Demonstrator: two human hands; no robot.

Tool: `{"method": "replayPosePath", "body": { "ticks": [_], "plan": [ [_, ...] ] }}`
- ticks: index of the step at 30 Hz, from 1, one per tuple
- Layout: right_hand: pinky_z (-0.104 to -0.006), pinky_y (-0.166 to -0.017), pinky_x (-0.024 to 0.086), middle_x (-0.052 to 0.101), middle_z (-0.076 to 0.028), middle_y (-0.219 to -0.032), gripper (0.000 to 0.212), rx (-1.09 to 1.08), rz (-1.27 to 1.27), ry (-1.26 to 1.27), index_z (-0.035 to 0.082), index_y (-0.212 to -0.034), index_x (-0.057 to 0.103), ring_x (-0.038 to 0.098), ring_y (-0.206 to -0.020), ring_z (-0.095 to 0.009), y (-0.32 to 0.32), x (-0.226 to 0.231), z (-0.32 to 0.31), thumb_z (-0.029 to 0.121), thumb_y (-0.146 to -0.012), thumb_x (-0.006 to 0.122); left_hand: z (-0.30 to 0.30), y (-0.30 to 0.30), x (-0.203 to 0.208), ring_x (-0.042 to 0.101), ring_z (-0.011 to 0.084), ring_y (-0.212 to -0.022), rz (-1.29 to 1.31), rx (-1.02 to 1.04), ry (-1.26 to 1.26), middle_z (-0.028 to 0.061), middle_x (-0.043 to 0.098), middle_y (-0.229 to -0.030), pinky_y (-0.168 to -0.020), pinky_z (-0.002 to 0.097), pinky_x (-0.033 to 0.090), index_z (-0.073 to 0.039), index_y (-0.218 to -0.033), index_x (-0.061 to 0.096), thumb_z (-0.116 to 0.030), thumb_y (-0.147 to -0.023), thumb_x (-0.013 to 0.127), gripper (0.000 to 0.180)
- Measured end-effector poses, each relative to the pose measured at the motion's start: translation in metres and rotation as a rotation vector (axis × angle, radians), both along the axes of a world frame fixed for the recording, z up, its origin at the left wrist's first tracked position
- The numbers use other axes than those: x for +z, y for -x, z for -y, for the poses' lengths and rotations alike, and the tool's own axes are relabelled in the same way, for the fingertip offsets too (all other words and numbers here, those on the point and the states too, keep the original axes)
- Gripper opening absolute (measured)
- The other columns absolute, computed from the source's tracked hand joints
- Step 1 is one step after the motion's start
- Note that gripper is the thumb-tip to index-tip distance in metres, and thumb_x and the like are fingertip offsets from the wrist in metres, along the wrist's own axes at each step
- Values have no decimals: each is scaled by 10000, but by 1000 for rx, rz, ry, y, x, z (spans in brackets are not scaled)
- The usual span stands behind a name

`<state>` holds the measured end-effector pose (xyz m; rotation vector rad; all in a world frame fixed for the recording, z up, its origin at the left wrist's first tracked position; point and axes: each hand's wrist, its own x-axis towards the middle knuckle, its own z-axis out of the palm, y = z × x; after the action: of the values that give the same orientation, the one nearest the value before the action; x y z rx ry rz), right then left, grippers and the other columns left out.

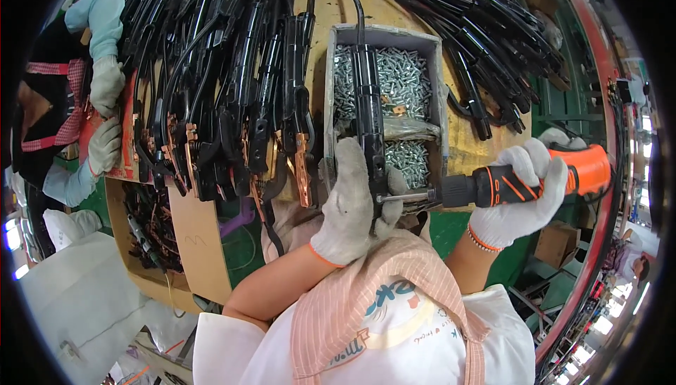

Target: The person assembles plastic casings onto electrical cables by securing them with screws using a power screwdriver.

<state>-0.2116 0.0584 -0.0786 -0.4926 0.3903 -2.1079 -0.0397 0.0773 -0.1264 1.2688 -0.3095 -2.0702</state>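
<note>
My left hand (348, 205), in a white knit glove, is wrapped round the black handle of a welding electrode holder (369, 96). Its cable runs up from the far end, and the handle lies lengthwise over the screw box. In my gloved right hand (524, 188) is an orange and black power screwdriver (590, 168), held level and pointing left. The screwdriver's bit (408, 196) reaches the side of the handle near its close end, between my left thumb and fingers. Whether a screw sits at its tip is too small to tell.
A grey divided box (436, 82) holds many small silver screws (408, 75). Rows of black electrode holders (250, 82) with copper jaws lie left, more cabled handles (486, 54) right. A cardboard box (201, 244) stands lower left. A co-worker's gloved hands (105, 114) are far left.
</note>
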Motion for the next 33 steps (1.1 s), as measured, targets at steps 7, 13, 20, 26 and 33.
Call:
{"method": "replayPosePath", "body": {
  "ticks": [7, 13, 20, 26, 33],
  "plan": [
    [-187, -605, 401, 426, 5, -807, 519, -10, -512, 286, 154, -1358, 424, 396, -588, -75, -9, 27, -25, -49, -888, 513, 0, 19, 2, 430, 101, -420, 153, -34, 105, 5, 511, -574, -373, 220, 317, -105, -813, 584, -858, -818, 343, 791],
    [-195, -600, 401, 430, -5, -806, 526, 55, -491, 298, 131, -1359, 412, 406, -581, -80, -7, 33, -25, -49, -877, 521, 2, 19, -5, 442, 101, -445, 202, -21, 112, 4, 503, -577, -379, 225, 319, -107, -802, 574, -841, -833, 353, 768],
    [-205, -591, 402, 437, -18, -804, 540, 178, -468, 329, 99, -1360, 395, 420, -572, -87, -5, 46, -12, -50, -860, 533, -6, 14, -26, 446, 96, -473, 243, -55, 309, 7, 535, -666, -416, 223, 351, -104, -898, 585, -839, -842, 326, 782],
    [-214, -584, 403, 442, -30, -802, 554, 269, -416, 346, 72, -1362, 380, 432, -565, -93, -2, 43, 0, -50, -846, 543, 6, 10, -3, 502, 96, -562, -11, 6, 122, 19, 570, -826, -473, 216, 404, -140, -1295, 437, -767, -898, 350, 747],
    [-223, -577, 403, 447, -42, -801, 571, 295, -397, 330, 45, -1363, 365, 443, -557, -100, 18, 40, 13, -51, -832, 553, 13, -15, 6, 500, 140, -486, -232, 39, 55, 60, 553, -784, -386, 260, 396, -118, -1248, 384, -154, -920, 624, 408]
  ]
}}
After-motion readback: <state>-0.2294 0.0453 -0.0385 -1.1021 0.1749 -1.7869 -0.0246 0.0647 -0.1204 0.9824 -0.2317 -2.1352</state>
